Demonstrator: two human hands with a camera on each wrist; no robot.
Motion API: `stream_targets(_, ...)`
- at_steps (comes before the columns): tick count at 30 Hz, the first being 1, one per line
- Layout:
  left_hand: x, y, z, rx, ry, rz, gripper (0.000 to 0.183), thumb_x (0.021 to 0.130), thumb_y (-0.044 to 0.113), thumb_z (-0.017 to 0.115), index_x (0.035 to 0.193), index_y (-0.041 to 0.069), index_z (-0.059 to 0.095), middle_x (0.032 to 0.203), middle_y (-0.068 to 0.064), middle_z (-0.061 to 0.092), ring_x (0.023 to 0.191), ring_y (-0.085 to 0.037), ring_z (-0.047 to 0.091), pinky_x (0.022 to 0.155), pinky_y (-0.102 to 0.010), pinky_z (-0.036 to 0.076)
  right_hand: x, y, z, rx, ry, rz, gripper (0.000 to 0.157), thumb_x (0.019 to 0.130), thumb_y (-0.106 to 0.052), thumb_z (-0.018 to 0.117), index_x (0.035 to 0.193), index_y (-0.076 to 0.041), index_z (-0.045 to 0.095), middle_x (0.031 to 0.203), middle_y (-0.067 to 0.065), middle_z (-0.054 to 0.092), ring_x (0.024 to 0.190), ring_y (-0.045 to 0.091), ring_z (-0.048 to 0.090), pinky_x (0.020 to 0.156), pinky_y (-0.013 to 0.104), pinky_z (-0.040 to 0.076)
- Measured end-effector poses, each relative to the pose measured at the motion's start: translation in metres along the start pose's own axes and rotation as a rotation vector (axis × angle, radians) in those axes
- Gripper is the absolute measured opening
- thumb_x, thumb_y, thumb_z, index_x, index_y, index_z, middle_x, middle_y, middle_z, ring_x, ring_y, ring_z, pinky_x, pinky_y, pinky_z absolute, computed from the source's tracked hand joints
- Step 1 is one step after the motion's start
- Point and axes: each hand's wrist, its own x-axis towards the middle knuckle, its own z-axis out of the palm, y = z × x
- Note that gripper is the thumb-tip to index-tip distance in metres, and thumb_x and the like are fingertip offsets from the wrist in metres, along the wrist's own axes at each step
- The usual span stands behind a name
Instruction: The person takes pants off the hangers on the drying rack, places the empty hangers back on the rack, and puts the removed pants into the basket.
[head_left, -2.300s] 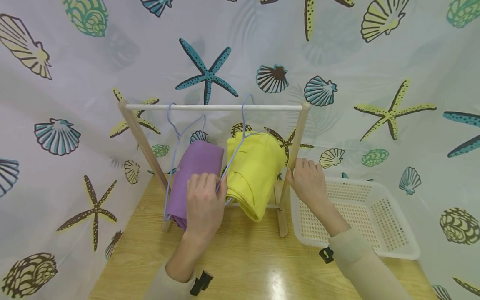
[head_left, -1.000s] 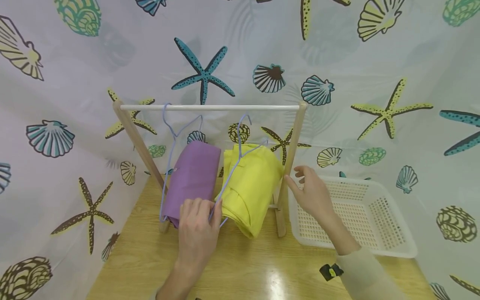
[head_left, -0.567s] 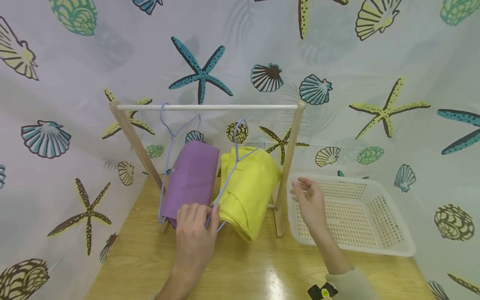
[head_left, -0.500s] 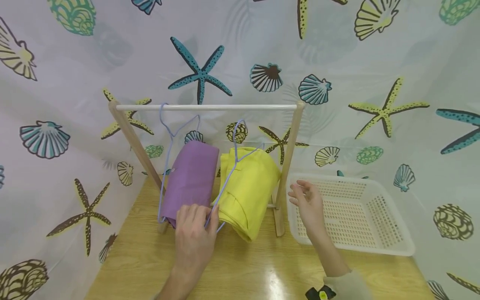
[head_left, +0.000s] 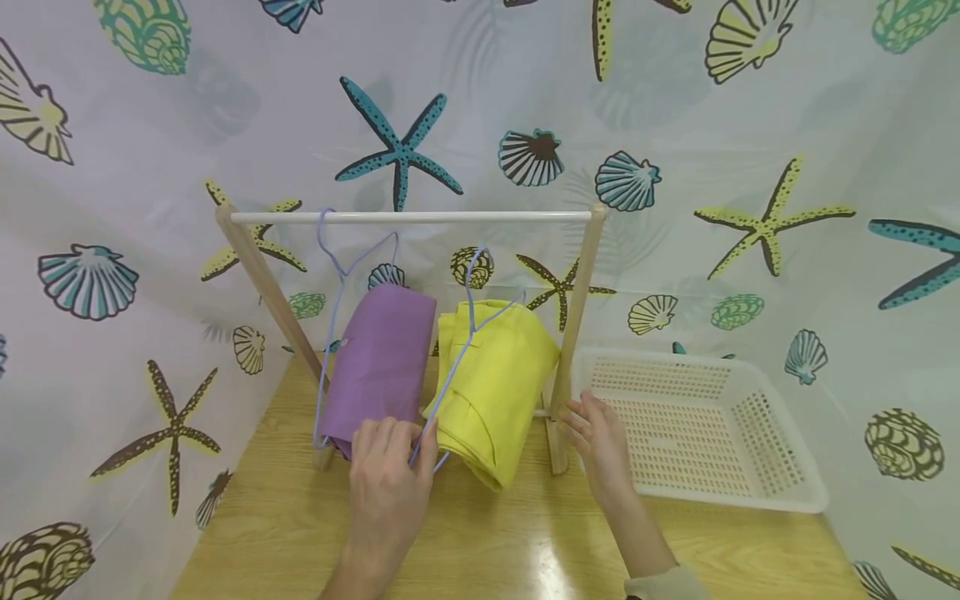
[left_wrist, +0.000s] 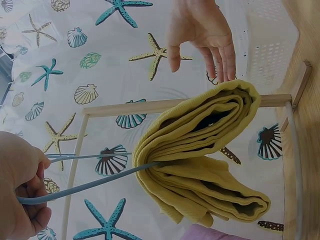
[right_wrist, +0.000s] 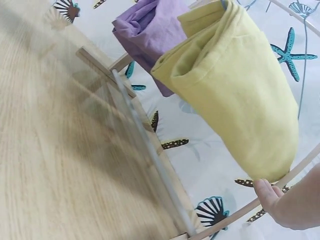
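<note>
- Left wrist view shows the curl head view hides: your left hand (left_wrist: 17, 170) grips the blue hanger (left_wrist: 100, 181)
- Folded yellow cloth (head_left: 498, 375) drapes it below the rail (head_left: 408, 217)
- Your right hand (head_left: 602, 448) is relaxed near the cloth

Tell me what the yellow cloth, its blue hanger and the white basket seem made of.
Yellow cloth: matte fabric, probably woven, by its soft folds.
Blue hanger: thin, smooth, evenly coloured; plastic-coated wire or solid plastic, can't tell.
White basket: likely dull moulded plastic, from its regular perforations.

Wood-grain tabletop (head_left: 480, 542), hanging rack (head_left: 420, 217) standing on it, white basket (head_left: 682, 437) beside
</note>
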Motion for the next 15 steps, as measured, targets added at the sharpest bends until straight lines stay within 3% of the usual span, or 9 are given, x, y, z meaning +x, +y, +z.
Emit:
stream_targets(4, -0.002, 0.001, 0.000, -0.003, 0.002, 0.001, 0.029, 0.096, 0.010, 0.072, 0.071, 0.007, 0.057, 0.063, 0.000, 0.049, 0.068, -0.015, 0.041, 0.065, -0.028, 0.033, -0.001, 0.013, 0.005, -0.006, -0.016, 0.017, 0.072, 0.112, -0.047, 0.043, 0.157, 0.006, 0.022, 0.159, 0.029, 0.031, 0.128, 0.024, 0.056, 0.110, 0.029, 0.053)
stream_targets(9, -0.002, 0.003, 0.000, -0.004, 0.005, 0.006, 0.032, 0.100, 0.014, 0.068, 0.071, 0.007, 0.057, 0.063, 0.000, 0.048, 0.068, -0.015, 0.041, 0.065, -0.028, 0.033, 0.000, 0.028, 0.016, 0.061, -0.029, 0.064, 0.063, 0.112, -0.048, 0.043, 0.142, 0.007, 0.037, 0.155, 0.026, 0.033, 0.130, 0.030, 0.056, 0.117, 0.044, 0.049)
stream_targets(12, -0.002, 0.005, 0.000, -0.007, 0.012, 0.012, 0.034, 0.103, 0.017, 0.065, 0.071, 0.007, 0.057, 0.062, 0.000, 0.047, 0.068, -0.015, 0.041, 0.064, -0.028, 0.033, 0.002, 0.034, 0.022, 0.124, -0.072, 0.092, 0.066, 0.112, -0.051, 0.043, 0.146, 0.005, 0.033, 0.154, 0.024, 0.033, 0.128, 0.029, 0.054, 0.114, 0.041, 0.052)
stream_targets(15, -0.003, 0.005, 0.001, -0.008, 0.020, 0.022, 0.036, 0.104, 0.018, 0.064, 0.070, 0.008, 0.057, 0.062, 0.001, 0.047, 0.067, -0.015, 0.040, 0.063, -0.028, 0.033, 0.004, 0.037, 0.027, 0.146, -0.104, 0.112, 0.081, 0.110, -0.058, 0.042, 0.160, 0.000, 0.017, 0.157, 0.024, 0.032, 0.129, 0.026, 0.053, 0.108, 0.033, 0.054)
